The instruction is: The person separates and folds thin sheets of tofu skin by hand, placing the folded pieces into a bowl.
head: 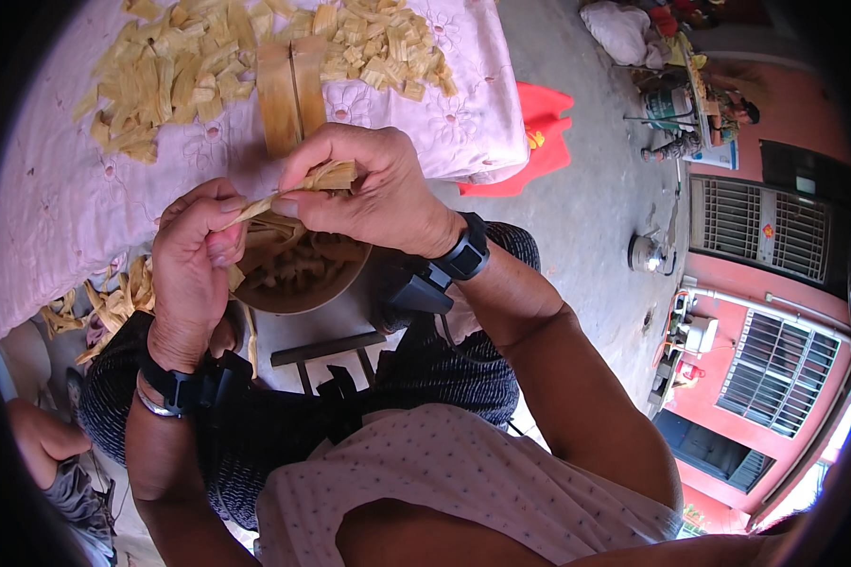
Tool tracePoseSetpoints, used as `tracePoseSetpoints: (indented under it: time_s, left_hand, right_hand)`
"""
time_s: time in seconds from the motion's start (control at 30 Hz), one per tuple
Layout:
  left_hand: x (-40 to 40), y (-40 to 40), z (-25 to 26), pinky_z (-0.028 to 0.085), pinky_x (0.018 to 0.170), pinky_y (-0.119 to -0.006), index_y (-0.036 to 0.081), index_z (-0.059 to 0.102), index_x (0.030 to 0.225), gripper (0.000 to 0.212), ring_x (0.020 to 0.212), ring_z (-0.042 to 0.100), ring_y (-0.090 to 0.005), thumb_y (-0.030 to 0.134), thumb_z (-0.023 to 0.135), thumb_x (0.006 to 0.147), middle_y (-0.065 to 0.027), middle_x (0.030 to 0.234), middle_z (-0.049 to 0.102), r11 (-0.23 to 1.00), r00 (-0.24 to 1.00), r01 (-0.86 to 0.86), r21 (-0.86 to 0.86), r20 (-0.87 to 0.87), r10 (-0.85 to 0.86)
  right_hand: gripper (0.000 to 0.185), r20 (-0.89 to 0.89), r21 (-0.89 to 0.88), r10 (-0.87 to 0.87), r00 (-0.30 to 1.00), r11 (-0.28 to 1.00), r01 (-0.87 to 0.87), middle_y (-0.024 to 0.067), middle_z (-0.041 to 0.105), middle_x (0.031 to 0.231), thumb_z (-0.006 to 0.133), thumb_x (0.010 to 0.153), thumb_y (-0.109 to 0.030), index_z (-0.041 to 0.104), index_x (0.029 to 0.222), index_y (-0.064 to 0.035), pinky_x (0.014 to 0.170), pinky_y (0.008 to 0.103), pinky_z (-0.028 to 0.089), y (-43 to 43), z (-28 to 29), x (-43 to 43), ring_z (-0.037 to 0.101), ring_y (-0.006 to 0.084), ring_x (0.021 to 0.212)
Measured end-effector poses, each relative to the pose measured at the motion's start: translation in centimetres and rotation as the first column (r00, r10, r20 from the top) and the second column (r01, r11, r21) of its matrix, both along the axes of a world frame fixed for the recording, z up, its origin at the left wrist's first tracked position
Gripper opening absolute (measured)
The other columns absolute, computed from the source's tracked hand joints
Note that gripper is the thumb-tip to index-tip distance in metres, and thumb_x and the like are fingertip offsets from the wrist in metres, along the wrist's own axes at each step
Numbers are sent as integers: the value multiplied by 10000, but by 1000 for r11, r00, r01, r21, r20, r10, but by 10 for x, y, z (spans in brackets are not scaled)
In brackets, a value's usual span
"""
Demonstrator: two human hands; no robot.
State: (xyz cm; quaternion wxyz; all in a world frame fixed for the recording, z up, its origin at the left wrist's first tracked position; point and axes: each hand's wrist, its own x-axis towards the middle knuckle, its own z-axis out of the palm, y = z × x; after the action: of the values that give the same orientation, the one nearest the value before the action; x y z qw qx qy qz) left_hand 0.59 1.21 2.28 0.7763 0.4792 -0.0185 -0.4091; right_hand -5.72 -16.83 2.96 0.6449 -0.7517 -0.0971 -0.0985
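Observation:
Between my two hands runs a twisted strip of pale yellow, fibrous dried plant material (257,207). My left hand (197,244) pinches its lower end between thumb and fingers. My right hand (369,188) grips the upper part, where a flat, folded end sticks out past the fingers. Just below the hands is a round bowl (291,310) holding strips and short pieces; my hands hide part of it. Beyond my right hand, a split flat bamboo piece (276,106) lies on a pink embroidered tablecloth (206,152).
Two heaps of cut pieces, a left one (163,78) and a right one (390,46), cover the table's far part. Loose long strips (117,305) hang at lower left. A red plastic stool (539,142) stands beside the table. Another person's leg (42,432) is at left.

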Motion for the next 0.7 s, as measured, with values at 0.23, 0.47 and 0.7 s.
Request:
tracePoseSetpoints:
  time_s: [0.23, 0.47, 0.7]
  left_hand:
    - [11, 7, 6, 176, 442, -197, 17, 513, 714, 99, 445, 247, -22, 90, 533, 779, 67, 511, 346, 998, 994, -47, 36, 105, 43]
    - [44, 0, 6, 192, 450, -186, 51, 530, 752, 105, 469, 267, -16, 121, 550, 827, 68, 558, 377, 977, 923, -101, 188, 383, 22]
    - [58, -22, -14, 201, 457, -188, 53, 540, 713, 114, 488, 276, -13, 101, 569, 813, 73, 560, 393, 949, 908, -134, 284, 420, 3]
  right_hand:
    - [124, -278, 199, -54, 959, 974, 112, 42, 592, 690, 653, 742, 36, 565, 813, -16, 449, 177, 435, -10, 14, 1, 562, 64, 560]
    - [108, -378, 276, -139, 915, 927, 254, 90, 600, 672, 614, 785, 8, 518, 837, 4, 450, 200, 394, -34, 0, 26, 526, 83, 519]
    - [99, -406, 191, -221, 887, 928, 319, 87, 599, 669, 610, 795, -11, 519, 832, -15, 451, 193, 397, -43, -22, 41, 509, 72, 506]
